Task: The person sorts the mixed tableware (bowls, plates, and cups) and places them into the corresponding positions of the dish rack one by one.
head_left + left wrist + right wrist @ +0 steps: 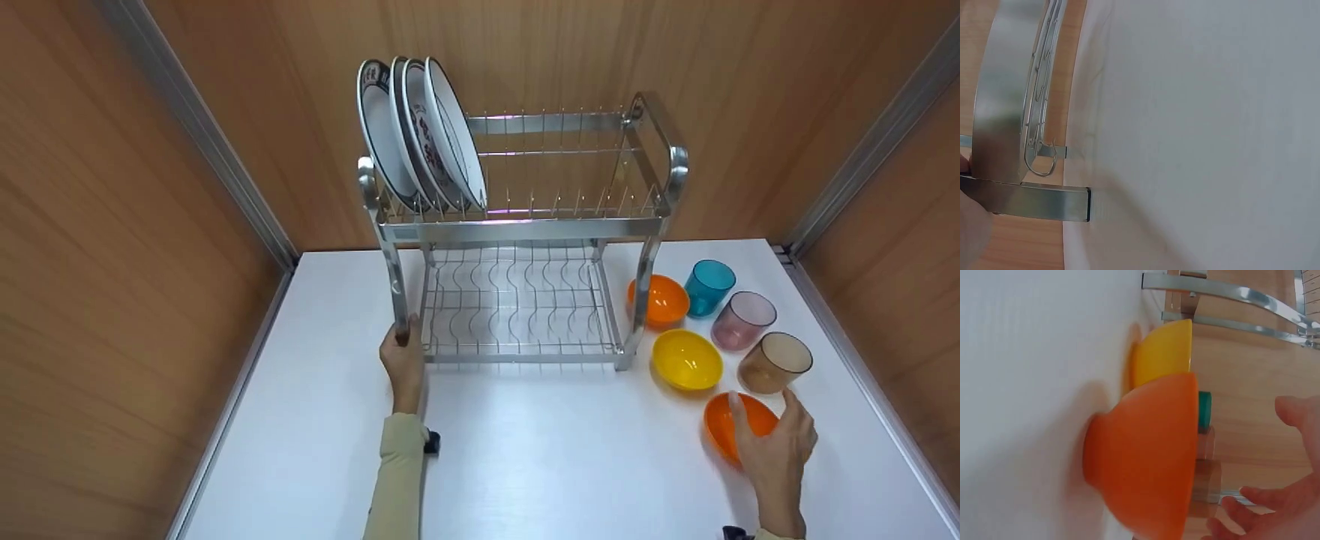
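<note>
My left hand [403, 362] grips the lower front-left leg of a two-tier metal dish rack [525, 229]. Only part of that hand [974, 225] shows beside the metal leg in the left wrist view. Above the front orange bowl [721, 427], my right hand [776, 442] is spread, thumb and fingers apart. From the right wrist view, the fingers stand clear of the bowl's rim. A yellow bowl [686, 360] and another orange bowl [660, 301] sit behind it. Beside them stand a brown cup [772, 364], a pink cup [742, 322] and a teal cup [709, 289].
Several plates [420, 142] stand on edge at the left of the rack's upper tier. Wavy wires form the lower tier. Wood-grain panels [150, 300] with metal edge strips enclose the white table [555, 457] at the back and both sides.
</note>
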{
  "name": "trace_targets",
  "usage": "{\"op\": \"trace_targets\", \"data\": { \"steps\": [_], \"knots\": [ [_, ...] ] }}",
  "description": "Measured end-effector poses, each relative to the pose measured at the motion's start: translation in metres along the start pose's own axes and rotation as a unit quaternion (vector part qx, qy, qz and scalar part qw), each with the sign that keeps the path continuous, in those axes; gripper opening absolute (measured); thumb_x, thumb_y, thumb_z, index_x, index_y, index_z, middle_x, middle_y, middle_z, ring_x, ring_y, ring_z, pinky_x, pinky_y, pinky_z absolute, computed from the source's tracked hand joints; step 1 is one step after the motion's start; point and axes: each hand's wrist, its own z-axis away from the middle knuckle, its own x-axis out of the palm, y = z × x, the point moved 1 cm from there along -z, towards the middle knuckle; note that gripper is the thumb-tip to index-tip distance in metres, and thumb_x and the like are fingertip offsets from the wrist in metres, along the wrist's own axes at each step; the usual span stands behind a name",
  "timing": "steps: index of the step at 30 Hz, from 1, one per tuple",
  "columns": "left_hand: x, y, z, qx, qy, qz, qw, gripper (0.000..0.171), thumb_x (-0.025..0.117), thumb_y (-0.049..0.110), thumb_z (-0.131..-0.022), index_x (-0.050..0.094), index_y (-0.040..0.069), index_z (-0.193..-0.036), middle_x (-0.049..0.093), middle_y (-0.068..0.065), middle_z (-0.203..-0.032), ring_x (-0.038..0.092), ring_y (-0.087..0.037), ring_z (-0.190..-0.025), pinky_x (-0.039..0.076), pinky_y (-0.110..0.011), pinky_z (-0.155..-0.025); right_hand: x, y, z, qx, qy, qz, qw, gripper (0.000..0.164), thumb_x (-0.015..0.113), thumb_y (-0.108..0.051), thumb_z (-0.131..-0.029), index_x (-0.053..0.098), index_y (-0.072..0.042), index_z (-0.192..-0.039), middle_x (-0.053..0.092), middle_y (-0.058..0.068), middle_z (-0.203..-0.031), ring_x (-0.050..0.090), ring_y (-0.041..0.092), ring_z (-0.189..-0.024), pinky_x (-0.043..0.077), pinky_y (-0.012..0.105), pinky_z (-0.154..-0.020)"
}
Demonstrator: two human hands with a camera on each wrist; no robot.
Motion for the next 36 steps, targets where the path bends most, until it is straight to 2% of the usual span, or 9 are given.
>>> {"op": "trace_targets", "data": {
  "steps": [3,7,11,15,18,21,25,31,36],
  "knots": [
    [0.000,0.001,0.001,0.014,0.008,0.007,0.9999,0.041,0.059,0.049,-0.089,0.055,0.009,-0.082,0.049,-0.006,-0.073,0.046,-0.019,-0.068,0.039,-0.027,-0.057,-0.004,0.016,-0.006,0.067,-0.044,0.037,0.996,0.104,0.047,-0.066,-0.086,0.000,0.003,-0.148,0.006,0.034,-0.147,0.012,0.050,-0.128,0.016,0.065,-0.106],
    [-0.001,0.004,0.005,0.018,0.013,0.021,0.9995,0.033,0.062,0.041,-0.090,0.060,0.008,-0.087,0.055,-0.007,-0.077,0.049,-0.017,-0.069,0.041,-0.024,-0.057,-0.004,0.034,-0.012,0.112,-0.098,0.041,0.988,0.109,0.043,-0.067,-0.086,-0.010,0.007,-0.145,0.002,0.040,-0.143,0.012,0.054,-0.126,0.017,0.064,-0.106],
    [-0.005,0.022,0.014,0.022,0.006,0.022,0.9995,0.028,0.063,0.032,-0.092,0.062,0.004,-0.091,0.058,-0.007,-0.082,0.052,-0.017,-0.073,0.043,-0.022,-0.060,-0.003,0.047,-0.014,0.122,-0.121,0.014,0.985,0.090,0.042,-0.047,-0.095,-0.007,0.010,-0.145,0.010,0.041,-0.142,0.019,0.054,-0.128,0.019,0.061,-0.107],
    [-0.009,0.043,0.023,0.029,0.009,0.013,0.9995,0.024,0.063,0.024,-0.092,0.064,0.002,-0.101,0.061,-0.008,-0.094,0.055,-0.018,-0.086,0.046,-0.026,-0.076,-0.004,0.053,-0.013,0.102,-0.124,-0.003,0.987,0.067,0.037,-0.028,-0.098,0.009,0.014,-0.143,0.022,0.040,-0.140,0.026,0.051,-0.128,0.021,0.059,-0.107],
    [-0.011,0.047,0.028,0.025,0.022,0.010,0.9994,0.027,0.063,0.023,-0.092,0.063,0.002,-0.108,0.062,-0.009,-0.105,0.056,-0.019,-0.099,0.045,-0.032,-0.089,-0.005,0.053,-0.011,0.079,-0.125,-0.013,0.989,0.055,0.032,-0.020,-0.098,0.020,0.016,-0.138,0.029,0.039,-0.137,0.031,0.050,-0.125,0.023,0.059,-0.105],
    [-0.011,0.040,0.029,0.028,0.028,0.017,0.9991,0.032,0.063,0.024,-0.092,0.060,0.003,-0.115,0.061,-0.010,-0.113,0.055,-0.022,-0.109,0.042,-0.039,-0.098,-0.004,0.053,-0.008,0.064,-0.111,-0.025,0.991,0.047,0.030,-0.013,-0.097,0.028,0.015,-0.135,0.035,0.038,-0.134,0.035,0.049,-0.124,0.026,0.059,-0.103],
    [-0.012,0.024,0.028,0.029,0.029,0.028,0.9988,0.040,0.062,0.032,-0.092,0.056,0.008,-0.123,0.058,-0.007,-0.119,0.053,-0.021,-0.114,0.039,-0.040,-0.101,-0.003,0.052,-0.006,0.065,-0.092,-0.040,0.993,0.043,0.030,-0.011,-0.098,0.031,0.014,-0.134,0.037,0.037,-0.134,0.035,0.047,-0.125,0.026,0.058,-0.104],
    [-0.016,0.021,0.033,0.030,0.058,0.029,0.9975,0.049,0.059,0.043,-0.091,0.051,0.011,-0.126,0.054,-0.002,-0.116,0.052,-0.015,-0.108,0.044,-0.039,-0.093,-0.001,0.052,-0.009,0.115,-0.102,-0.060,0.986,0.049,0.026,-0.019,-0.102,0.024,0.010,-0.142,0.032,0.031,-0.141,0.032,0.042,-0.129,0.025,0.056,-0.107],
    [-0.019,0.022,0.039,0.022,0.065,0.042,0.9967,0.050,0.058,0.042,-0.093,0.047,0.007,-0.127,0.050,-0.004,-0.113,0.050,-0.018,-0.103,0.043,-0.040,-0.091,-0.001,0.052,-0.010,0.144,-0.103,-0.076,0.981,0.051,0.024,-0.021,-0.103,0.020,0.007,-0.145,0.028,0.029,-0.145,0.030,0.040,-0.131,0.024,0.055,-0.109]
  ]
}}
